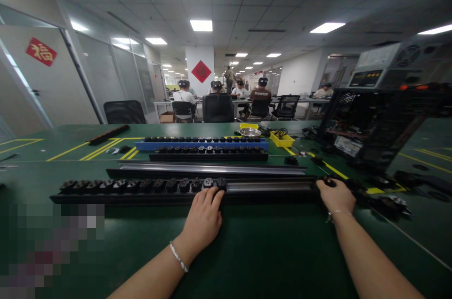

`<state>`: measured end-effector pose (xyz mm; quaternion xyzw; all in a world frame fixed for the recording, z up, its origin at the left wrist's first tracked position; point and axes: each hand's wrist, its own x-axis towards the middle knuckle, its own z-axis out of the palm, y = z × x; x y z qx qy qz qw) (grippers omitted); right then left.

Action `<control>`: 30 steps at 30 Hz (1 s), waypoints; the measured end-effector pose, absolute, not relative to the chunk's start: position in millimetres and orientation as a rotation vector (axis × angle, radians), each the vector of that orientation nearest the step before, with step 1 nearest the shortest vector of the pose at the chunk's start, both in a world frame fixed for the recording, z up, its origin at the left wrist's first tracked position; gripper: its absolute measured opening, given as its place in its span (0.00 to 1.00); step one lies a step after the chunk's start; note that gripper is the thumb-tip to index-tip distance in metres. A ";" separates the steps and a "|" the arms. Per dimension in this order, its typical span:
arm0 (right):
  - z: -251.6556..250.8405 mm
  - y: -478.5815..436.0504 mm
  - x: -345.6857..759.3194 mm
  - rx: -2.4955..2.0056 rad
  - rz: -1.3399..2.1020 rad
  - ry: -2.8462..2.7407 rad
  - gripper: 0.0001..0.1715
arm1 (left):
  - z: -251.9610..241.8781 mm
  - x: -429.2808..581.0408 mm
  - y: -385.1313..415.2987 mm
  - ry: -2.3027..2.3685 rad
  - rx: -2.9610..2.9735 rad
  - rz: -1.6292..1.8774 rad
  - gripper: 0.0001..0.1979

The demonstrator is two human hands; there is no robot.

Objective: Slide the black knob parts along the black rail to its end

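A long black rail (141,199) lies across the table in front of me. A row of black socket modules (158,185) fills its left and middle part, while a bare metallic channel (271,187) shows to their right. My left hand (205,214) is closed over the rail's near edge, its fingertips touching the last modules of the row. At the rail's right end, my right hand (337,195) has its fingers curled round a small black socket module (330,181), partly hidden by the fingers. Behind this rail lies a second black rail with a shiny channel (212,168).
Farther back are a blue rail (201,147) and a shorter black rail (208,157) bearing modules. A metal bowl (250,132) and yellow tray (282,139) stand behind. An opened computer case (367,125) and loose black parts (391,206) occupy the right. People sit at far tables.
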<state>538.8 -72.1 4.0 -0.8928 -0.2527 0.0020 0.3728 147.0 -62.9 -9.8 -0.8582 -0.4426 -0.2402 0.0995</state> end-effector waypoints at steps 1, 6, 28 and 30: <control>4.7 -72.5 539.4 -2.290 0.014 -0.652 0.32 | -9.4 147.2 -62.8 -1.313 -2.539 -0.708 0.26; 2.0 -80.4 551.9 -2.296 -0.025 -0.535 0.34 | -8.2 147.7 -62.8 -1.314 -2.548 -0.710 0.26; -3.1 -39.7 596.3 -2.583 0.204 -0.709 0.40 | -9.5 152.9 -64.4 -1.396 -2.496 -0.723 0.27; -1.8 -38.4 599.5 -2.554 0.244 -0.707 0.43 | -9.2 153.0 -64.7 -1.401 -2.498 -0.719 0.27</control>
